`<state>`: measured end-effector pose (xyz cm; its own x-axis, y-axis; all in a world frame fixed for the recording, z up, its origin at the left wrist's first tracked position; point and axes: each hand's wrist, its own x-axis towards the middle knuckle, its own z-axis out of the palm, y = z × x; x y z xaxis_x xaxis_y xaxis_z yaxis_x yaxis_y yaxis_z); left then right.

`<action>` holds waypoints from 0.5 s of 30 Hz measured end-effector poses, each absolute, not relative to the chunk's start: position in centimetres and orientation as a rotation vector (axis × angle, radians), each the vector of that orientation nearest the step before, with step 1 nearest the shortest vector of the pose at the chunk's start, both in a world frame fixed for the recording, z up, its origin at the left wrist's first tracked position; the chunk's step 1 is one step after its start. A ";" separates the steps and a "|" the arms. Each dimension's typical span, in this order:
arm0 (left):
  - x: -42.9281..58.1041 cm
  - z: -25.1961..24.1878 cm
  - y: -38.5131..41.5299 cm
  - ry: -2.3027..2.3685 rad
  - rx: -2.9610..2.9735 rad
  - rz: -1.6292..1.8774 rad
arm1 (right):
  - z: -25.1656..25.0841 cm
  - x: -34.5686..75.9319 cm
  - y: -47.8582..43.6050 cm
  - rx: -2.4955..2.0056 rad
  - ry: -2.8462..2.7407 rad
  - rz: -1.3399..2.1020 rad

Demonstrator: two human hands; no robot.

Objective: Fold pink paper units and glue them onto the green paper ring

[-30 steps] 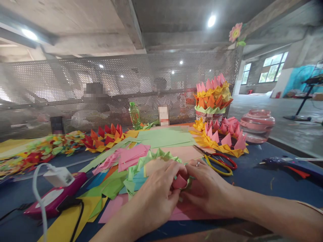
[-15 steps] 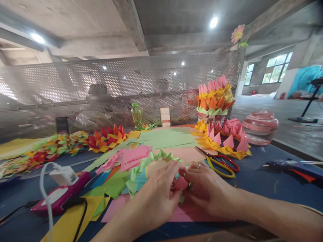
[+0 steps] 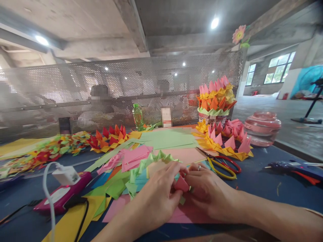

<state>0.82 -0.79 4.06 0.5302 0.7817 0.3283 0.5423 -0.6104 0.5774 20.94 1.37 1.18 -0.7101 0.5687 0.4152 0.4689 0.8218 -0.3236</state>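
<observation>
A small piece of folded pink paper (image 3: 182, 184) is pinched in the fingers of my left hand (image 3: 161, 188). My right hand (image 3: 209, 190), with a ring on one finger, closes on the same piece from the other side; its fingertips are partly hidden. A curved band of pointed green paper folds (image 3: 143, 164) lies just behind and left of my hands, and its end near my fingers is covered. Under them are flat pink sheets (image 3: 117, 205). Scissors with a yellow and a red handle (image 3: 223, 168) lie beyond my right hand.
A glue gun (image 3: 290, 166) and a clear jar (image 3: 262, 129) stand to the right. Folded paper rings (image 3: 214, 101) are stacked at the back. At left is a magenta power strip (image 3: 58, 198) with cables. A green bottle (image 3: 137, 117) stands before the perforated metal panel (image 3: 151, 74).
The view has shifted slightly. The pink paper has turned a little between my fingers and shows more of its face. Both hands stay in nearly the same place.
</observation>
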 end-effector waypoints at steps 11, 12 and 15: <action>0.7 4.6 -0.8 1.076 2.410 0.817 | 0.4 20.8 1.4 -0.801 -2.445 0.214; 0.7 4.6 -0.9 1.071 2.412 0.808 | 0.2 20.8 1.5 -0.789 -2.435 0.206; 0.6 5.0 -1.0 1.084 2.440 0.772 | -0.2 20.8 1.7 -0.750 -2.416 0.210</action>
<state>0.56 -1.01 5.01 0.5564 0.7611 0.3333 0.5641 -0.6405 0.5211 20.82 1.67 -0.17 -0.6643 0.5597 0.4954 0.4659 0.8284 -0.3111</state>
